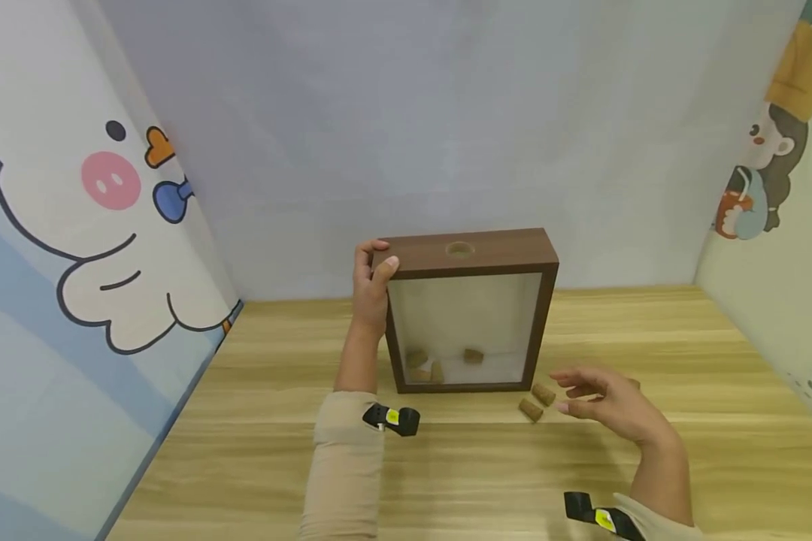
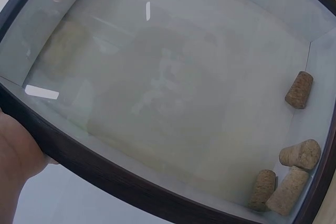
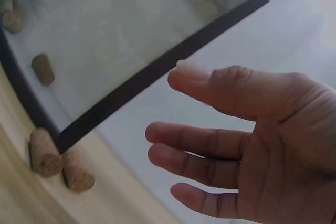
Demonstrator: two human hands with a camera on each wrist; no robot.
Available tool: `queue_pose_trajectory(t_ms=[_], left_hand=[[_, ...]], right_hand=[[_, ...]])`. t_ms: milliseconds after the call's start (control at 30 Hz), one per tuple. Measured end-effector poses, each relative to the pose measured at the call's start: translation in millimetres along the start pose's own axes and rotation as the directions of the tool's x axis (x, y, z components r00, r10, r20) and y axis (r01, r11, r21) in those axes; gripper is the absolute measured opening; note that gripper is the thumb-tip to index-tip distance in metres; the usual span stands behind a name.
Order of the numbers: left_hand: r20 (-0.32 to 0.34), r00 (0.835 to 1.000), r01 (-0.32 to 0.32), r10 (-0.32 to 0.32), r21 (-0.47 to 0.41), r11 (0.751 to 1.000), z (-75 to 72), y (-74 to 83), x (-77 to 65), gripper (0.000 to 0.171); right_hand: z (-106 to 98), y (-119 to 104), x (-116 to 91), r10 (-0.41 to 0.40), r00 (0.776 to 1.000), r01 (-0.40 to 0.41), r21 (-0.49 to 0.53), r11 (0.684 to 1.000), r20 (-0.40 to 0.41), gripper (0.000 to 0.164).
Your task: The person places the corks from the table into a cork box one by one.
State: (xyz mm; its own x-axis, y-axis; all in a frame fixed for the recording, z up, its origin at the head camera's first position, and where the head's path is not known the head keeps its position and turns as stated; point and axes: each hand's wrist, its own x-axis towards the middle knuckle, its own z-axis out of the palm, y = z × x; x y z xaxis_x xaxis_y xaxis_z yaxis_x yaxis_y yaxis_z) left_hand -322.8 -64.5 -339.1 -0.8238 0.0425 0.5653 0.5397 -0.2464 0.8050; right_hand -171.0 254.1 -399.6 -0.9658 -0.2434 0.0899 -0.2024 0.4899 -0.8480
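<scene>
R hand point(image 1: 609, 402) loose, empty; 2 corks point(image 1: 544, 395) just left; L hand point(image 1: 371, 297) grips box point(image 1: 504, 246).

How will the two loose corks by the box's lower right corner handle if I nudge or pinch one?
The loose corks lie on their sides with rounded bodies, so a nudge would probably roll one. Their grainy, matte surface suggests a pinch is unlikely to slip. Judging by that cork-like texture, each should be light for its size and fairly firm.

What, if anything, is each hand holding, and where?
The left hand grips the brown box by its top left corner; the right hand holds nothing.
</scene>
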Motion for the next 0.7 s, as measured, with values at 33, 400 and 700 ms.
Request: queue_pose_trajectory(t_ms=[33,400,700], left_hand=[[0.000,1.000,0.000,0.000,0.002,1.000,0.4,-0.1,0.7,0.029],[-0.017,1.000,0.005,-0.005,0.001,1.000,2.3,0.5,1.1,0.029],[-0.013,1.000,0.012,-0.012,-0.001,1.000,1.0,0.6,-1.1,0.031]], right_hand=[[-1,4,0,0.017,1.000,-0.017,0.001,1.000,0.000,0.043],[7,50,19,0.056,0.998,-0.059,0.108,0.992,0.033,0.048],[18,68,39,0.087,0.994,-0.084,-0.051,0.995,0.064,0.044]])
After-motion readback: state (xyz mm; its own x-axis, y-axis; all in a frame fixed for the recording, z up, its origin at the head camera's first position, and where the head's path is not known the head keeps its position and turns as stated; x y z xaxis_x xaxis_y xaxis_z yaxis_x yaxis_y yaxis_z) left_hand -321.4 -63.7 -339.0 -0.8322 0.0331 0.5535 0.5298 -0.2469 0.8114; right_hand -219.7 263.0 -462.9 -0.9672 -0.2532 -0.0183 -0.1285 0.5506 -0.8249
